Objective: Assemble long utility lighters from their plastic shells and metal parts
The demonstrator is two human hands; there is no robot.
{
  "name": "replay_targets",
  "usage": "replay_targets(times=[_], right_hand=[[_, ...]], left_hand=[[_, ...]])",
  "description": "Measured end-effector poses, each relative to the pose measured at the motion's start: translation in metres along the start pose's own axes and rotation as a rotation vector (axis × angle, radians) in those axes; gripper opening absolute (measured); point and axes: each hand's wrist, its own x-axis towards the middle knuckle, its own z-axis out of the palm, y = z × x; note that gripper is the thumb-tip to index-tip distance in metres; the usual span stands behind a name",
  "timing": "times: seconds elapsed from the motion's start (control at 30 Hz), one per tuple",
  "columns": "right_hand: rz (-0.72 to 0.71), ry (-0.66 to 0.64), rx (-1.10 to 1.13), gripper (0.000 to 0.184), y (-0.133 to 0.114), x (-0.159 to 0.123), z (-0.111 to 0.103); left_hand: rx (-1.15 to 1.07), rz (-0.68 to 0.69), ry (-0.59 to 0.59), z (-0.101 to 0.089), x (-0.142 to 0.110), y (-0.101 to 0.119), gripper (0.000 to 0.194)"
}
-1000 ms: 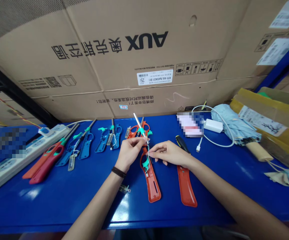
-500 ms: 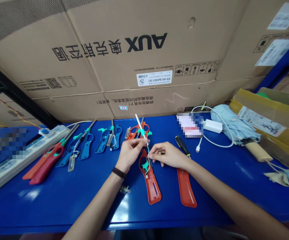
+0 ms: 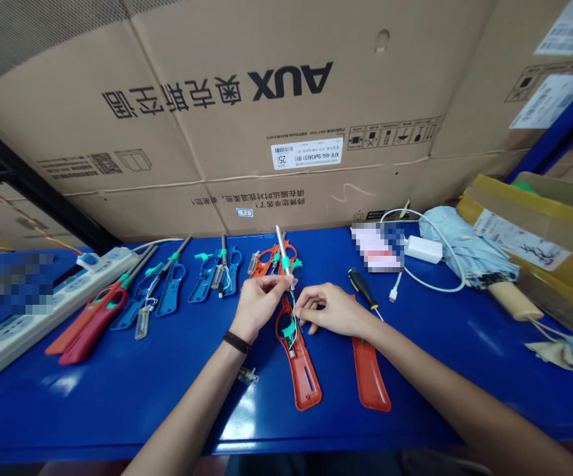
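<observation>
My left hand [image 3: 261, 301] pinches the lower end of a silver metal lighter tube [image 3: 283, 252] that tilts up and away above the table. Close by, my right hand [image 3: 333, 309] has its fingertips closed on a thin white wire [image 3: 295, 311] running down from the tube. Below both hands lies an opened orange lighter shell half [image 3: 306, 383], with a green trigger [image 3: 289, 329] inside it. To the right rests the other orange shell half [image 3: 371, 377]. A clear fuel tank [image 3: 248, 375] is partly hidden behind my left wrist.
A screwdriver [image 3: 360, 285] lies beyond my right forearm. Opened blue lighters [image 3: 171, 291], two closed red lighters [image 3: 88, 324] and a power strip [image 3: 58, 311] are at left. A charger [image 3: 422, 249] and umbrella [image 3: 464, 244] lie right; a large carton [image 3: 207, 145] stands behind.
The metal tube has swung from a leftward lean to more upright, its tip moving right. My right hand has shifted slightly down, and the shell half below has moved slightly nearer.
</observation>
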Motion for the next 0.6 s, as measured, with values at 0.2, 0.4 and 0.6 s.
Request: replay_targets(times=[0.2,0.4,0.6], right_hand=[[0.017,-0.005,-0.018,0.001,-0.0043,-0.0014,0.0007],[0.011,-0.01,-0.042,0.002,-0.0094,-0.0022,0.0021],[0.009,-0.026,-0.054,0.004,-0.0074,-0.0036,-0.0037]], left_hand=[[0.015,0.01,-0.004,0.0001,0.0,-0.0013,0.024],[0.054,0.023,-0.008,0.001,-0.0004,-0.0008,0.027],[0.159,0.076,0.002,-0.002,0.0004,-0.0009,0.027]])
